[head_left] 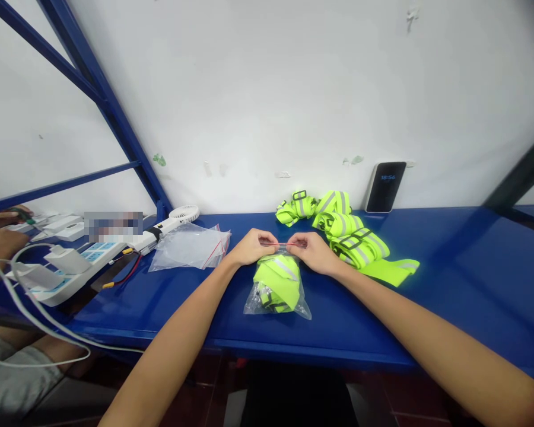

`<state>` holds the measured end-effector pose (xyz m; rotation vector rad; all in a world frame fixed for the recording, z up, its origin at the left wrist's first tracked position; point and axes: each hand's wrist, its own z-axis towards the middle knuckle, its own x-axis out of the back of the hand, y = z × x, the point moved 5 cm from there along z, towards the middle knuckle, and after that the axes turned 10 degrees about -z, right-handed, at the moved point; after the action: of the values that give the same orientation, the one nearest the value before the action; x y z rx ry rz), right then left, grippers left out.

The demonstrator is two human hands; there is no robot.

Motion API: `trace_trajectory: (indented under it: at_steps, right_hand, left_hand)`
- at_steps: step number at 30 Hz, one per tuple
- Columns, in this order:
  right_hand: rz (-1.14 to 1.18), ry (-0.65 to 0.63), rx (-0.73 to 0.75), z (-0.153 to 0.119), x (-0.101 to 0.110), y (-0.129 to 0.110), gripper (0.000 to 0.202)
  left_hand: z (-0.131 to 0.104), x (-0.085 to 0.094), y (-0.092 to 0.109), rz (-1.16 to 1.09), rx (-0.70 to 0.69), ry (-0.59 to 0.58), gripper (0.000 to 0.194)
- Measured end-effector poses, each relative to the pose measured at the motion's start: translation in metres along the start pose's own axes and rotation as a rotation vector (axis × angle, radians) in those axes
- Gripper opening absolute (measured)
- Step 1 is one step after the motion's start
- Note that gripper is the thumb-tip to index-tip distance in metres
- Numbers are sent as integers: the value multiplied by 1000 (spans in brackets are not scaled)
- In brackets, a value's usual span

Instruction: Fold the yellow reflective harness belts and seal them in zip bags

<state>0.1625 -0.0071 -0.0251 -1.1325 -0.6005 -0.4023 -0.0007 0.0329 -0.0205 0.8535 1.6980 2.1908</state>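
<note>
A clear zip-lock bag (303,308) lies on the blue table, its red-lined mouth toward the wall. Inside is a folded neon-yellow reflective strap (276,279) with grey stripes and a dark buckle. My left hand (256,246) pinches the left part of the bag's mouth. Close beside it, my right hand (310,250) pinches the same edge on the right. Several more rolled neon-yellow straps (349,231) with black buckles lie behind and to the right of my right hand. Left of my left hand are flat clear zip-lock bags (187,246) with red lines.
A phone-like device (385,187) leans against the wall. At left are a white handheld fan (184,212), a power strip (66,284) with chargers, white cables (31,317) and a red-black lead (129,273). Another person's hand (2,243) shows at the far left, near a blue metal frame (115,130).
</note>
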Motion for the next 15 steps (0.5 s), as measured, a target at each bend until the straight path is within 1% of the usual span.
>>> trace_trajectory:
  at_steps: [4, 7, 11, 15]
  right_hand:
    - [34, -30, -6, -1, -1, -1, 18]
    - [68, -53, 29, -1, -2, -4, 18]
    - [45, -49, 51, -2, -1, -6, 17]
    - [-42, -14, 91, -3, 0, -9, 15]
  left_hand:
    - [-2, -4, 1, 25, 14, -32, 29]
    - [-3, -8, 3, 37, -23, -69, 32]
    - [-4, -9, 8, 55, -125, -51, 30]
    - [-3, -10, 8, 47, -140, -25, 28]
